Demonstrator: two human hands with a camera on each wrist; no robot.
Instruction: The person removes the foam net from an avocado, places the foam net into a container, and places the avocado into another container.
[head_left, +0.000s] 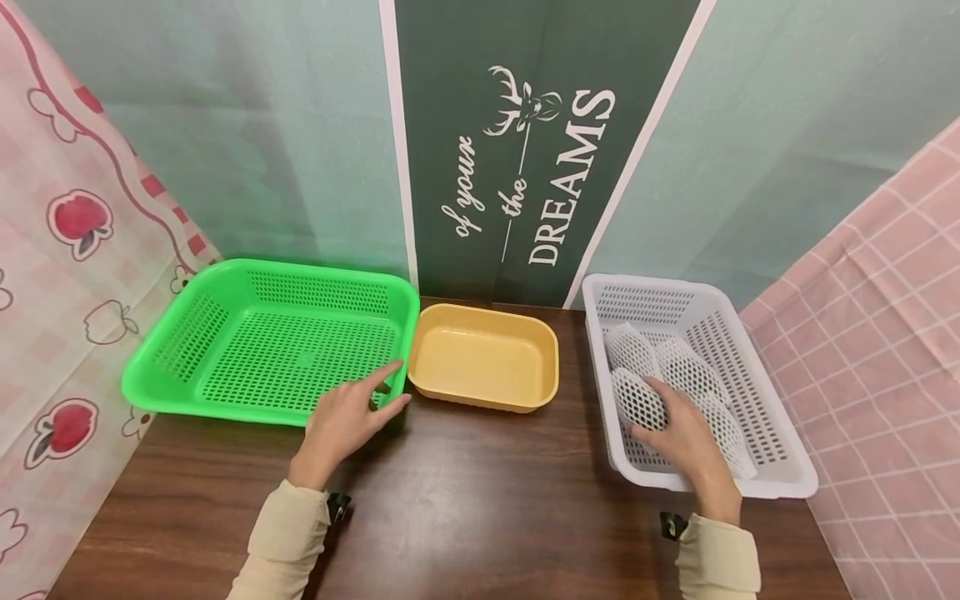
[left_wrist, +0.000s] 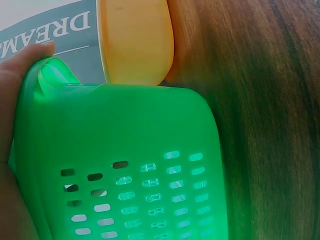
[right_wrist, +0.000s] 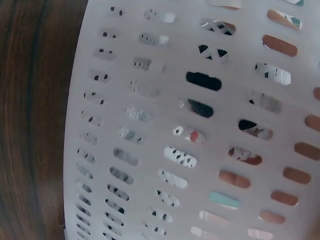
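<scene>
Right hand (head_left: 684, 429) is mostly hidden by white basket (right_wrist: 170, 97) in its wrist view; from head, white mesh piece (head_left: 637, 399) is pinched. Left hand (head_left: 343, 418) is spread, green basket (head_left: 300, 354) alongside.

The slotted side of the white basket (right_wrist: 212, 150) is taking up most of the view, partly screening the right hand (right_wrist: 296, 175), which is showing through the slots! White netting (right_wrist: 181, 157) is peeking out beside it; wooden table (right_wrist: 30, 120) is stretching away beyond the wall, opposite the hand.
</scene>
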